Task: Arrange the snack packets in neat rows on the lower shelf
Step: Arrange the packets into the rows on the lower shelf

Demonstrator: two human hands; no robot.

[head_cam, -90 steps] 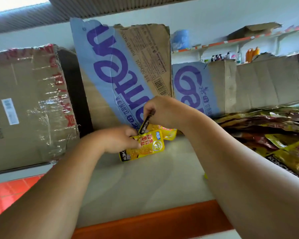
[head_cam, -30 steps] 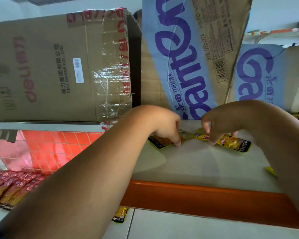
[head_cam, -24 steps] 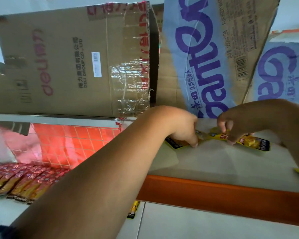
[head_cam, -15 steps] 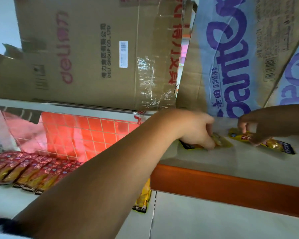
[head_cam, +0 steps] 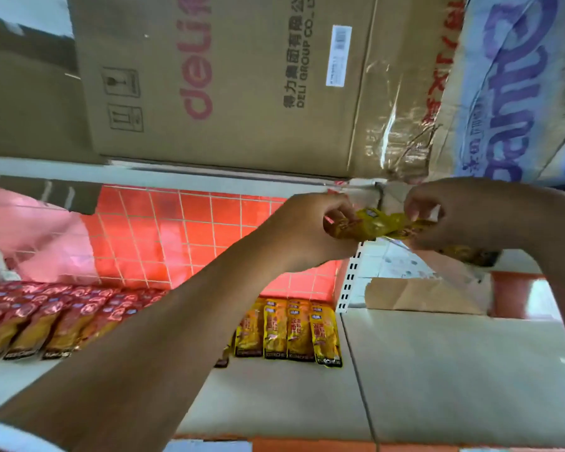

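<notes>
left hand point(head_cam: 320, 230) and right hand point(head_cam: 463, 216) pinching yellow packets point(head_cam: 379, 223) at 3 o'clock, packet row point(head_cam: 291, 331) on lower shelf point(head_cam: 274, 396) at 6 o'clock

We see a pale lower shelf point(head_cam: 274, 396). Red packets point(head_cam: 40, 321) in overlapped rows on its left part. 4 yellow packets point(head_cam: 291, 331) side by side mid-shelf, touching. Flat cardboard piece point(head_cam: 421, 296) at right rear. Upper shelf point(head_cam: 177, 174) carries a deli carton point(head_cam: 225, 76) beside a blue-printed carton point(head_cam: 509, 86).
</notes>
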